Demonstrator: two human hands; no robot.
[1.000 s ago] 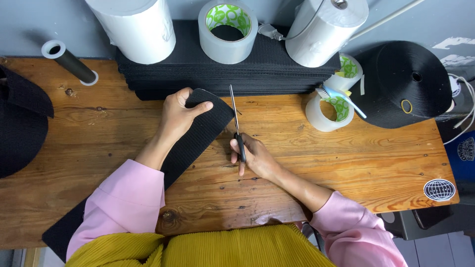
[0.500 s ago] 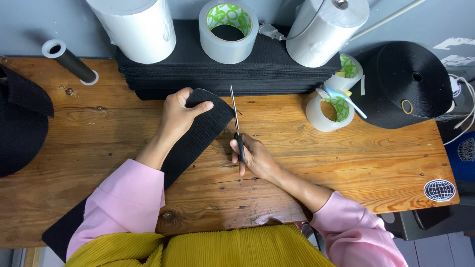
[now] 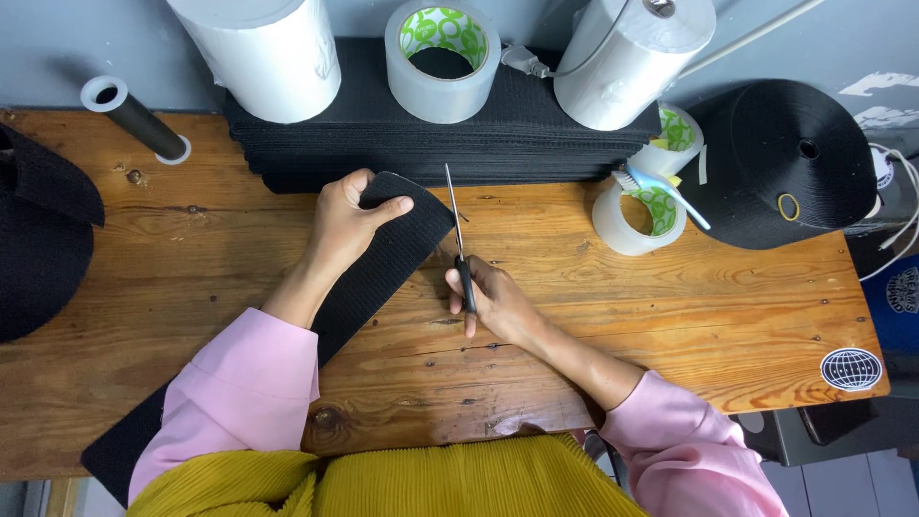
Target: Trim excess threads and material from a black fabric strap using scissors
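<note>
head view: left hand (image 3: pixel 347 222) presses its grip flat on the black elastic strip (image 3: pixel 383 258) lying diagonally across the wooden worktop (image 3: pixel 670 316); right hand (image 3: pixel 493 302) has its grip wrapped around black-handled scissors (image 3: pixel 459 244), blades together beside the strip's end.

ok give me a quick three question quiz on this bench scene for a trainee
1. True or false: the right hand holds scissors.
2. What does the left hand press on? A) clear tape roll B) black strip C) white roll
3. Fill in: the scissor blades lie at the strip's rounded ___, pointing away from the person.

Key
1. True.
2. B, the black strip lying on the wooden table.
3. End.
</note>
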